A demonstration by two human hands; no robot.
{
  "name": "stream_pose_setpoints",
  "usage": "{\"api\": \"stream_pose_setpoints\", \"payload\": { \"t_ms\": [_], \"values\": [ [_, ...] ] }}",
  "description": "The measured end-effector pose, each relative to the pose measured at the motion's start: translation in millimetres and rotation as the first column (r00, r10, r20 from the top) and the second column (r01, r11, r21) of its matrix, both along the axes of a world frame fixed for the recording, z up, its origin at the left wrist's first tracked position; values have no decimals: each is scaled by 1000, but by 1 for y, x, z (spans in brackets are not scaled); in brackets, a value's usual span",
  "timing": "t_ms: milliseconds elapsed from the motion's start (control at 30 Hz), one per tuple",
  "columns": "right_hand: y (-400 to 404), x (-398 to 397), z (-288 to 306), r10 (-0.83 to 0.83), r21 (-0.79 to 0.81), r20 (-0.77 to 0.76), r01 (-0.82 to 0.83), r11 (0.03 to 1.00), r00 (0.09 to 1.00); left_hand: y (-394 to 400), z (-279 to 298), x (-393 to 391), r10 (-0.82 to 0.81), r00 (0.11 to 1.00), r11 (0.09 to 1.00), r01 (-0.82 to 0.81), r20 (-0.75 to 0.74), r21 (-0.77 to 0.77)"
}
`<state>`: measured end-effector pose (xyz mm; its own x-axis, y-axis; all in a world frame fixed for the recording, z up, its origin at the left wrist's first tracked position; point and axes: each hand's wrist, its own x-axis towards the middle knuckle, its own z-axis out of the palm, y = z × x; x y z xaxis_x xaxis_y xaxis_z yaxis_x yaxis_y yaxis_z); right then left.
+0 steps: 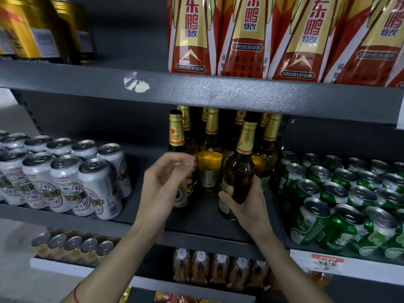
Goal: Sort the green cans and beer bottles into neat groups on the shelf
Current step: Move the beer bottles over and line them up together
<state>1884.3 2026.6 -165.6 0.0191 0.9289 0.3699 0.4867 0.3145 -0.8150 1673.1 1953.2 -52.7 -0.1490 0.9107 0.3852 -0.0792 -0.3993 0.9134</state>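
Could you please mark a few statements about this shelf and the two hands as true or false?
1. The right hand grips a tilted beer bottle. True.
2. The green cans stand left of the bottles. False: they are to the right.
3. The white cans share the middle shelf. True.
4. The left hand holds a green can. False: it is by the front-left bottle, holding no can.

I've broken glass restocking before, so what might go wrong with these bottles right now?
The right hand holds a tilted bottle low on its body, leaning toward the bottles behind; it might knock them. The left hand is loosely curled beside the left front bottle and could nudge it. The bottle necks sit close under the upper shelf.
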Motion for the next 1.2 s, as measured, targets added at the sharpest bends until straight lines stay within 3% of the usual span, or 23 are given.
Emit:
{"api": "stream_pose_setpoints", "payload": {
  "t_ms": [67,133,700,1200],
  "values": [
    [-6,3,0,-59,-46,154,66,997,986,0,0,-1,-8,1000,1000,8,4,-5],
    [-9,2,0,-97,-89,213,118,989,972,0,0,-1,-16,1000,1000,16,2,-9],
    [17,-22,4,-278,12,213,282,959,937,-4,0,-9,-30,995,999,33,94,-37],
    [26,-31,15,-345,48,347,351,935,872,-15,2,-18,-43,995,999,44,91,-12]
  ]
}}
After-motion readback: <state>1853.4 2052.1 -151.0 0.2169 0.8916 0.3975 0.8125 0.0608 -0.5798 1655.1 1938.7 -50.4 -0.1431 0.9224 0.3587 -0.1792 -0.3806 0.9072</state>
